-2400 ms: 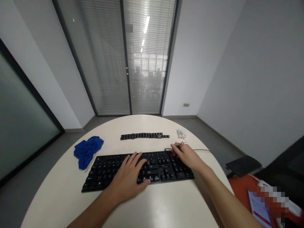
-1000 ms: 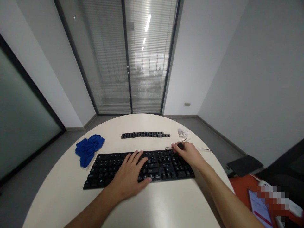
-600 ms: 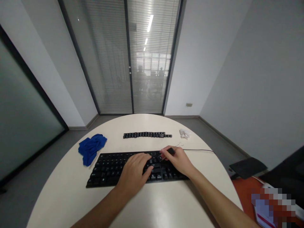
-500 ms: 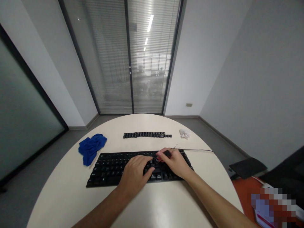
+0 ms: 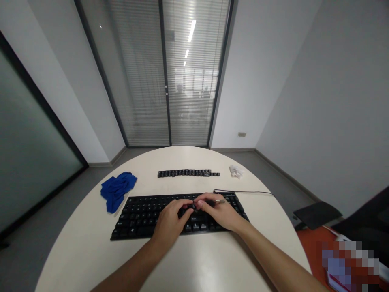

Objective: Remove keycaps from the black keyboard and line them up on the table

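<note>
Keyboard (image 5: pixel 141 213) flat on bench (image 5: pixel 206 259), beneath both hands. Left hand (image 5: pixel 172 221): fingers curled, thumb and fingertips meeting right hand's; pinched item too small to tell. Right hand (image 5: pixel 220 211): closed round a slim tool (image 5: pixel 219 201). Loose keycaps (image 5: pixel 185 173) in rows beyond hands. Blue cloth (image 5: pixel 118 188) left of left hand; white tissue (image 5: pixel 236 171) beyond right hand.

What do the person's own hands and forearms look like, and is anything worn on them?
The left hand and right hand are both bare, without gloves; no rings can be made out. The left forearm and right forearm show no sleeve, watch or bracelet.
</note>
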A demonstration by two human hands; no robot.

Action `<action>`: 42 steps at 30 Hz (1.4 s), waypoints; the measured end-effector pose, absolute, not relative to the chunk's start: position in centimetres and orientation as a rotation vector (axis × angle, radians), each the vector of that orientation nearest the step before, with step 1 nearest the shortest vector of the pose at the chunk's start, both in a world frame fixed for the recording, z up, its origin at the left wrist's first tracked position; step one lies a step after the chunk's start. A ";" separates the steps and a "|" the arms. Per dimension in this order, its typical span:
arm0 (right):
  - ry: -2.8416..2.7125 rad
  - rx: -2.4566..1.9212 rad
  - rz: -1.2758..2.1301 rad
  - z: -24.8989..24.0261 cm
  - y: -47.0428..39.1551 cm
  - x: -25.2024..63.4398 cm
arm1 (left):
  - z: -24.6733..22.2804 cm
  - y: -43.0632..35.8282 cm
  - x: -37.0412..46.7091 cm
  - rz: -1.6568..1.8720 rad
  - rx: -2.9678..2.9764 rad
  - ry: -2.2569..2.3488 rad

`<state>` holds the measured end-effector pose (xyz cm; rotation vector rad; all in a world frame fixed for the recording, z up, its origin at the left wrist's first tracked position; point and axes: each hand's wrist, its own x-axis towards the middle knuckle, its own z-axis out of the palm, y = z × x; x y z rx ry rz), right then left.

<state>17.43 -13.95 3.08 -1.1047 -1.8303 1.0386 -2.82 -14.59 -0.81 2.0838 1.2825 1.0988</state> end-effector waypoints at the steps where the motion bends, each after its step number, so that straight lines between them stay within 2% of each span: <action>1: -1.824 -1.102 1.069 3.0 -13.9 17.5 | -0.8 -14.6 -2.8 1.104 2.078 1.277; 19: -1.611 -1.143 1.279 2.3 -13.7 17.1 | -0.6 -14.7 -2.8 1.097 2.133 1.226; 32: -1.640 -1.076 1.245 2.0 -13.8 16.9 | -0.5 -14.7 -2.8 1.040 2.126 1.215; 42: -1.554 -1.131 1.350 1.8 -13.8 16.9 | -0.4 -14.8 -2.8 1.086 2.123 1.213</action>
